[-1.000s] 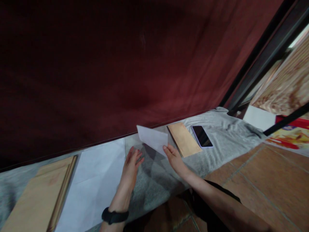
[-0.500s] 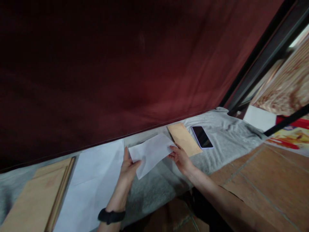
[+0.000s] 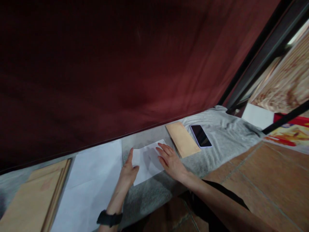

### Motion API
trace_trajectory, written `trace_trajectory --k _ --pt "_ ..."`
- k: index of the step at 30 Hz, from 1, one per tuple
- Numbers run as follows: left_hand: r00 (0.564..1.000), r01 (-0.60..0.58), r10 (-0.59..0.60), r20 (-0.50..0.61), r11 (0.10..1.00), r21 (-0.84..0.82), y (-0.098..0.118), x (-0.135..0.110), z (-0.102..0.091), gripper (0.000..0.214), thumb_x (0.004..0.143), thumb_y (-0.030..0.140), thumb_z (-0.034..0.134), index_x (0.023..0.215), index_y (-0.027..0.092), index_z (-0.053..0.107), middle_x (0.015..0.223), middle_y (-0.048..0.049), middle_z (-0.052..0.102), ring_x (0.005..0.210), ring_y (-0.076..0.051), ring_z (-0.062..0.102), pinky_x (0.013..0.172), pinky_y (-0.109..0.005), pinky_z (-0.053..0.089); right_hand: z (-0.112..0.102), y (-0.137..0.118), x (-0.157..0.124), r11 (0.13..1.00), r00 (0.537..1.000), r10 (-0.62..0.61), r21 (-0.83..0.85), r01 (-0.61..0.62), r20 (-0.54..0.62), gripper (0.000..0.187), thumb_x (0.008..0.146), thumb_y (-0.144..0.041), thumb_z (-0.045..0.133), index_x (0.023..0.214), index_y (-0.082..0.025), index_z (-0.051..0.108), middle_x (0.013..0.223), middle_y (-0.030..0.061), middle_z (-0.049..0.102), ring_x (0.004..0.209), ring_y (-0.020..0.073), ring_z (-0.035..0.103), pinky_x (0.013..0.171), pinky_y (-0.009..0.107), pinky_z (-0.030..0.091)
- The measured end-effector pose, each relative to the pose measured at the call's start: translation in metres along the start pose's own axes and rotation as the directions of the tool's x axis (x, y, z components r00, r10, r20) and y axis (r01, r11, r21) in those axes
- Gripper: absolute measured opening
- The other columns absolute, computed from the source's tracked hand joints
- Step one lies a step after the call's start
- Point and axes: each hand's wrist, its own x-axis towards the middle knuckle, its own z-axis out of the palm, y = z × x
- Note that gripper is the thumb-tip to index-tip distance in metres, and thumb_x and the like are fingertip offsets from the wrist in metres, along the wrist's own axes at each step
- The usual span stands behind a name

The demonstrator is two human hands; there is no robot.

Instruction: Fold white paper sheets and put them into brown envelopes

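A small white sheet of paper (image 3: 147, 164), seemingly folded, lies on the grey cloth (image 3: 147, 195) in front of me. At its left edge is my left hand (image 3: 129, 170), thumb and index finger spread apart along the paper's side. My right hand (image 3: 171, 161) rests on the right part of the sheet with its fingers stretched out. Just right of that hand lies a brown envelope (image 3: 183, 138). Larger white sheets (image 3: 94, 174) lie left of my left hand.
Brown envelopes (image 3: 36, 193) are stacked at the far left. A phone (image 3: 201, 136) lies right of the single envelope. A dark red panel (image 3: 120, 71) rises behind the cloth, with a black metal frame (image 3: 256, 58) on the right. Tiled floor (image 3: 256, 174) shows at lower right.
The white paper, held up between both hands before, now lies flat on the cloth. My right hand has let go of its edge and moved left onto it with fingers extended.
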Motion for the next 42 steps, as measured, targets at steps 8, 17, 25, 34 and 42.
trace_trajectory --k 8,17,25,34,42 --pt "0.979 0.127 -0.119 0.167 0.991 -0.039 0.017 0.001 -0.009 0.086 0.074 0.008 0.055 0.156 0.015 0.03 0.146 -0.0093 0.058 0.132 -0.022 0.056 0.114 -0.034 0.04 0.033 0.0 -0.004 0.986 0.985 -0.03 -0.157 0.057 0.17 0.05 0.106 -0.035 0.038 0.152 -0.014 0.043 0.162 0.0104 0.033 0.15 0.0238 0.03 0.123 0.045 0.027" --pt "0.974 0.19 -0.207 0.097 0.969 0.157 0.032 -0.008 -0.007 0.078 0.08 0.007 0.054 0.155 0.015 0.033 0.143 -0.012 0.06 0.127 -0.024 0.06 0.11 -0.034 0.045 0.036 0.004 0.0 0.975 0.987 -0.04 -0.209 0.072 0.155 0.051 0.106 -0.037 0.038 0.152 -0.015 0.042 0.161 0.0096 0.035 0.149 0.0236 0.031 0.124 0.045 0.024" --pt "0.975 0.192 -0.207 0.077 0.967 0.169 0.026 -0.01 -0.004 0.075 0.08 0.008 0.053 0.154 0.015 0.037 0.137 -0.0117 0.065 0.118 -0.025 0.066 0.102 -0.034 0.051 0.036 0.002 0.0 0.969 0.986 -0.051 -0.232 0.088 0.162 0.05 0.106 -0.038 0.038 0.151 -0.016 0.044 0.161 0.0095 0.035 0.149 0.0247 0.031 0.124 0.047 0.023" --pt "0.978 0.163 -0.192 0.084 0.948 0.272 0.028 -0.011 -0.005 0.071 0.081 0.009 0.053 0.151 0.017 0.042 0.13 -0.011 0.069 0.112 -0.024 0.069 0.097 -0.033 0.053 0.034 0.006 0.002 0.97 0.983 -0.054 -0.226 0.093 0.175 0.05 0.107 -0.04 0.038 0.15 -0.017 0.046 0.159 0.0093 0.038 0.147 0.0232 0.035 0.124 0.045 0.024" --pt "0.96 -0.098 0.226 -0.164 0.823 0.56 0.042 -0.035 0.021 0.05 0.098 0.026 0.037 0.143 0.009 0.052 0.145 -0.0224 0.053 0.132 -0.034 0.052 0.105 -0.05 0.047 0.037 0.008 0.0 0.962 0.984 -0.058 -0.255 0.1 0.166 0.051 0.106 -0.04 0.037 0.152 -0.019 0.043 0.16 0.0084 0.037 0.148 0.0221 0.035 0.124 0.045 0.023"
